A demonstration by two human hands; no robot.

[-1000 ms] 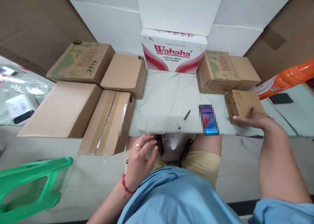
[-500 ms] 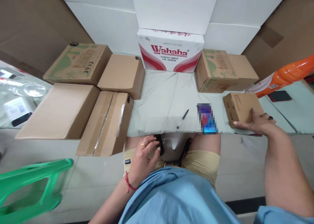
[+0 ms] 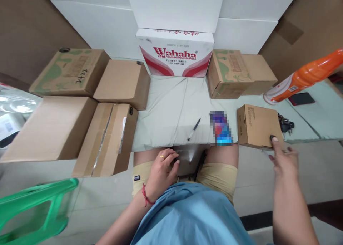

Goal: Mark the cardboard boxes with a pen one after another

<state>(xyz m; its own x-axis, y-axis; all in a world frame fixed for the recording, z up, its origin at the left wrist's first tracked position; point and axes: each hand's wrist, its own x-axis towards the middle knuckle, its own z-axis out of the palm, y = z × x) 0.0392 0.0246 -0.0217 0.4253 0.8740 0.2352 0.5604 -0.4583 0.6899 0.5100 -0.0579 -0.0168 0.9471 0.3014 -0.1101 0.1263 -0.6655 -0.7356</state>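
My right hand (image 3: 285,161) is at the near right corner of a small brown cardboard box (image 3: 258,125). One fingertip rests on its top beside a dark oval spot, and the other fingers, smeared by motion, stand apart from it. The box sits at the table's front edge. Over my left thigh hovers my left hand (image 3: 164,168), its fingers loosely bent and apart, holding nothing. A black-and-white pen (image 3: 194,129) and a phone with a blurred-out screen (image 3: 221,127) lie on the cloth between the hands.
Cardboard boxes (image 3: 105,137) stand in a group at left. A white Wahaha carton (image 3: 175,53) is at the back, with more boxes (image 3: 227,73) beside it. At right are an orange bottle (image 3: 302,78), keys (image 3: 286,124) and a dark phone (image 3: 302,98). A green stool (image 3: 53,205) stands lower left.
The small box has come nearer to the table's front edge. My right hand has slid back from its right side to its near corner, uncovering the keys. My left hand has barely moved.
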